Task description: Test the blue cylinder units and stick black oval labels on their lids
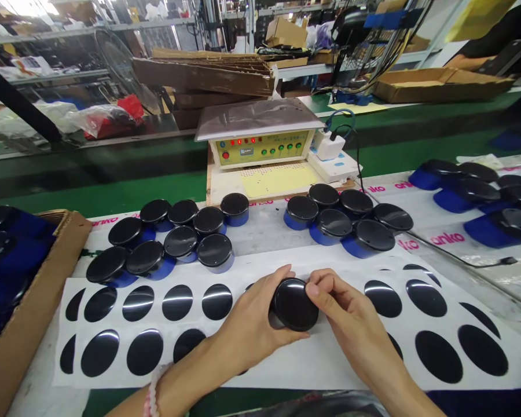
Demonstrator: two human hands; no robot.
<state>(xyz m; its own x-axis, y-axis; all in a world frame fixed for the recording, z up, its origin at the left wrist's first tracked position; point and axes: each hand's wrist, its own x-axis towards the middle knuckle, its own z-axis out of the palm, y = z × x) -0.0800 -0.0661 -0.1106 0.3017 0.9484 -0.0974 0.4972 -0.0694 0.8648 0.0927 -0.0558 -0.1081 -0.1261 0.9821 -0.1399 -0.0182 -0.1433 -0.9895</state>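
Note:
My left hand (247,321) and my right hand (345,315) both grip one round puck-shaped part (294,304) with a glossy black top, just above a white sheet (330,356) of black round stickers. My right thumb presses on the puck's top edge. Black round stickers (177,302) lie in rows on the sheet to both sides of my hands.
Two clusters of blue pucks with black tops stand behind the sheet, one at left (180,240), one at right (345,217). More pucks sit far right (473,191). A cardboard box (30,307) holds more at left. A tester box with lamps (260,147) stands at the back.

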